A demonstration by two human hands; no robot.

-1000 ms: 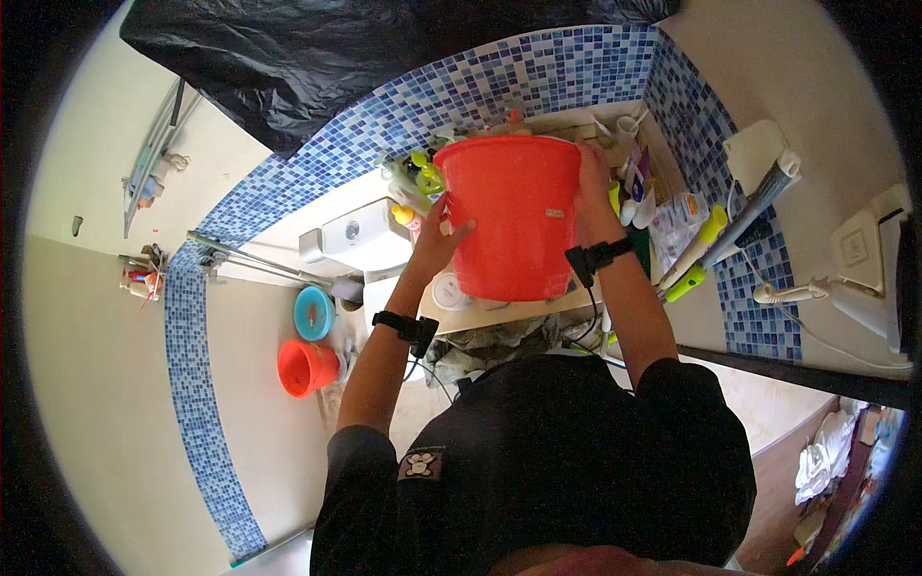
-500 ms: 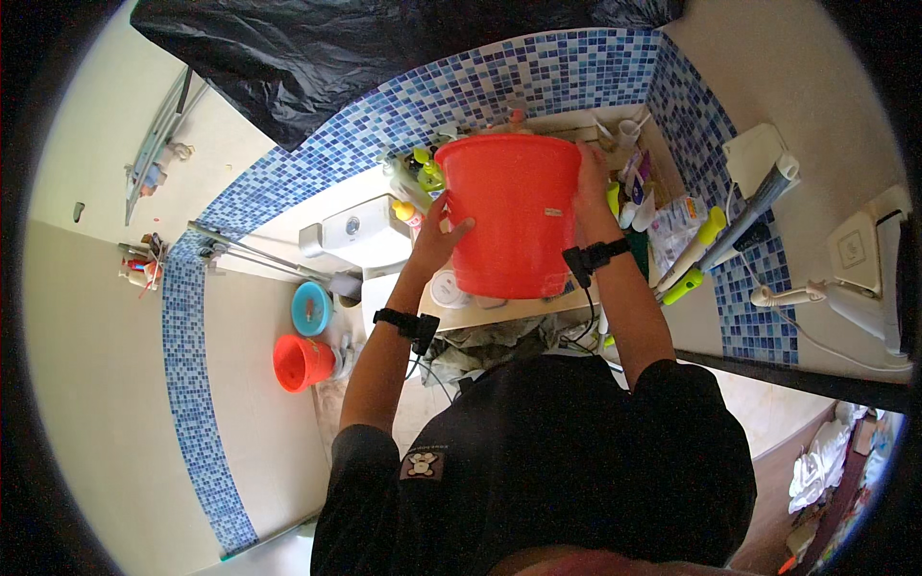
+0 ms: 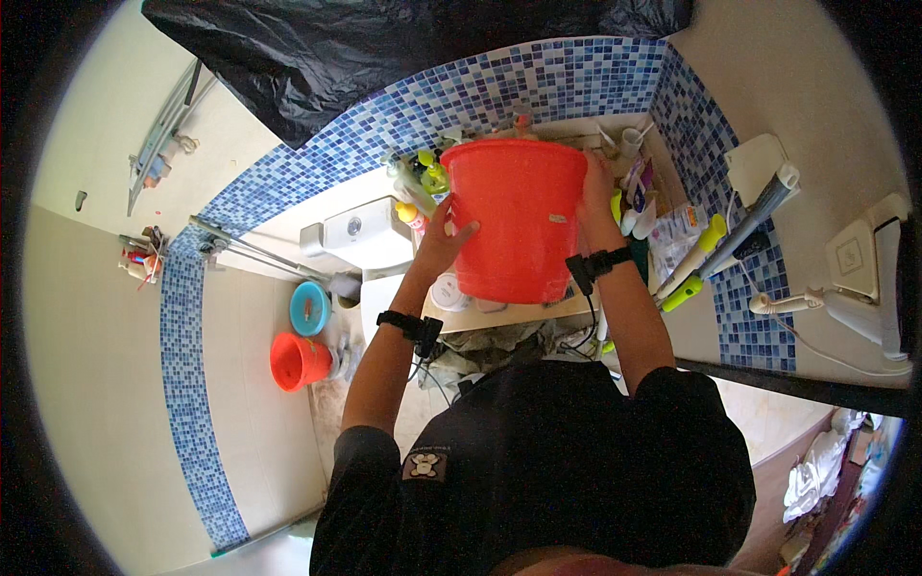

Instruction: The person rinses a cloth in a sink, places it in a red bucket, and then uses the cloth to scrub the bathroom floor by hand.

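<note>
A large red plastic bucket (image 3: 514, 221) hangs between my hands above the counter, its rim at the far side and its base toward me. My left hand (image 3: 442, 242) presses on its left wall, thumb stretched along the side. On the right wall rests my right hand (image 3: 597, 192), its fingers partly hidden behind the bucket. The bucket's inside is out of sight. A small pale label (image 3: 557, 219) is stuck on its lower right. Just left of the bucket stand a green pump bottle (image 3: 434, 173) and a yellow-capped bottle (image 3: 410, 213).
A white toilet (image 3: 365, 235) is at the left. On the floor beyond my left arm are a blue basin (image 3: 310, 308) and a smaller red bucket (image 3: 300, 362). Long-handled tools (image 3: 715, 240) lean at the right, near a wall-mounted hair dryer (image 3: 788, 302). A white cup (image 3: 631, 142) stands behind.
The view has shifted slightly. The red bucket sits marginally lower in the picture and its label is tilted a little more; both hands keep their hold.
</note>
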